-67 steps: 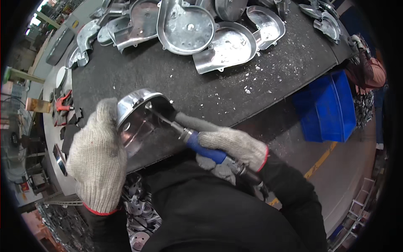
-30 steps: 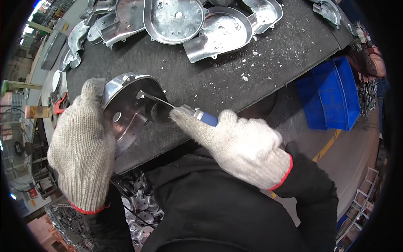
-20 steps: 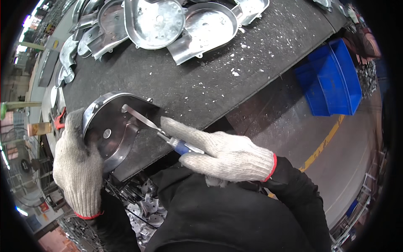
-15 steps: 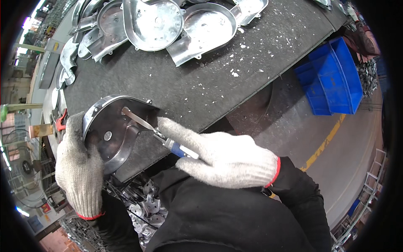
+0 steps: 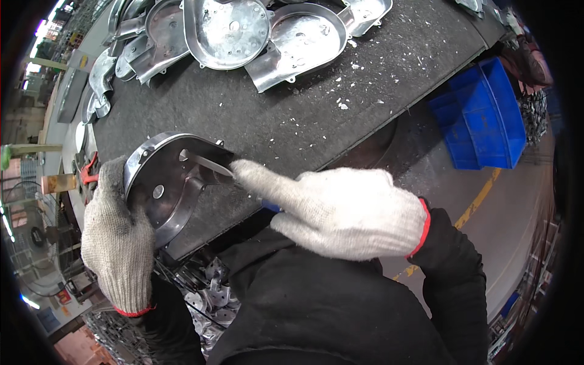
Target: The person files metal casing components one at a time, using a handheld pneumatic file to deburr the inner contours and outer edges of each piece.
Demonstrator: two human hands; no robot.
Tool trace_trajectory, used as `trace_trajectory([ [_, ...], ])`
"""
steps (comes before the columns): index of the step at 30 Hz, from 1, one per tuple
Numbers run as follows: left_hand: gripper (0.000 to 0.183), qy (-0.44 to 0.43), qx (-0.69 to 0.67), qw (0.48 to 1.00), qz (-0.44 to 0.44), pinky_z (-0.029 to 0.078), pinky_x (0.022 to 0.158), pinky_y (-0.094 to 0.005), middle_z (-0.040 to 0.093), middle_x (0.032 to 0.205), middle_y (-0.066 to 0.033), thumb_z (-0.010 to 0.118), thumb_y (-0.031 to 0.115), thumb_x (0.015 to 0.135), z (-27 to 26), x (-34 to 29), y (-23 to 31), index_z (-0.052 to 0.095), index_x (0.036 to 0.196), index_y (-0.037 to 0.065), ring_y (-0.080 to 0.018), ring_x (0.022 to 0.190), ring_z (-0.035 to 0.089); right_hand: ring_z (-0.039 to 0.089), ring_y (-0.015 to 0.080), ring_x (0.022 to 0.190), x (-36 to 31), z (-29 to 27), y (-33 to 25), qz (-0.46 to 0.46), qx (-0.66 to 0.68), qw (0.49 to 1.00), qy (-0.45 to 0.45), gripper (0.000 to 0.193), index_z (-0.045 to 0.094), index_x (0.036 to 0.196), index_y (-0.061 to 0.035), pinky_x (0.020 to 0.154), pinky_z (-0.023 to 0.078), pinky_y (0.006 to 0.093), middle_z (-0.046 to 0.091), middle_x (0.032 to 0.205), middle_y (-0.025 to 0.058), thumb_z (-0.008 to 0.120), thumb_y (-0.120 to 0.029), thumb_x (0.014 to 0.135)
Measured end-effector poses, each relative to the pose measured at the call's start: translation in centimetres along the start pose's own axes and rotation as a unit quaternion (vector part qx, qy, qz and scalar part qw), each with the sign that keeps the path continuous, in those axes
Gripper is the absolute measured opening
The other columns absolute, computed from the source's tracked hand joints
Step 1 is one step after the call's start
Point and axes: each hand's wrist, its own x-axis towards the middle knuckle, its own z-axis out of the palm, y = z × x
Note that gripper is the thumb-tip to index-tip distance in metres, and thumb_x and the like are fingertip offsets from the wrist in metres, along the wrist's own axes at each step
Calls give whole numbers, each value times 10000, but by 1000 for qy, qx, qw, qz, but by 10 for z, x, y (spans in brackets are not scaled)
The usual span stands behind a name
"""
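Note:
In a knitted white glove, my left hand [image 5: 118, 237] grips the left rim of a round cast-metal housing [image 5: 159, 213], held tilted at the near edge of the workbench. The inside of this housing is dark, with a light round spot near its middle. My right hand [image 5: 347, 213], gloved the same way, is closed around a blue-handled tool with a narrow flat metal blade [image 5: 210, 165]. Its forefinger stretches along toward the blade. The blade's tip touches a small boss inside the housing, near the upper rim. Most of the handle is hidden by the glove.
Several similar silver housings [image 5: 304, 39] lie along the far side of the dark workbench [image 5: 243, 115], with pale chips scattered near them. Blue bins [image 5: 480, 115] stand on the floor at right. Small metal parts [image 5: 213, 298] are heaped below the bench edge. Red-handled pliers [image 5: 89, 170] lie at left.
My right hand has shifted slightly right and up, and its glove now covers most of the blue handle. The blade lies at a flatter angle. My left hand and the housing have barely moved.

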Motion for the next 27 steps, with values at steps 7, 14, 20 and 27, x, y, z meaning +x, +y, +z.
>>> trace_trajectory([
  [7,571,-7,-60,996,-63,582,853,-421,749,1080,-132,625,-78,818,0,-22,17,629,1328,177,-313,999,740,620,152,462,5,48,36,99,779,597,-164,805,41,1672,-242,367,559,283,648,802,89,568,-285,1065],
  [14,530,17,-105,994,-40,568,905,-386,743,1132,-142,612,-114,824,4,-23,16,639,1302,112,-281,1074,730,650,153,573,1,12,3,191,479,843,-148,741,190,1668,-209,571,569,289,662,870,97,558,-366,1044],
  [20,445,55,-562,780,-268,527,940,-299,713,1149,-83,691,-61,819,80,-44,-75,666,1257,9,-177,1059,669,727,210,879,-46,12,15,-46,198,979,32,807,348,1610,-102,800,577,354,726,1153,134,729,-210,908],
  [27,619,112,-839,475,-240,600,918,-402,652,1207,-122,660,-26,790,117,-75,-60,530,1394,15,-269,1073,689,642,133,926,-70,23,14,218,394,876,174,1031,380,1596,-35,877,517,261,711,1172,133,842,-81,676],
])
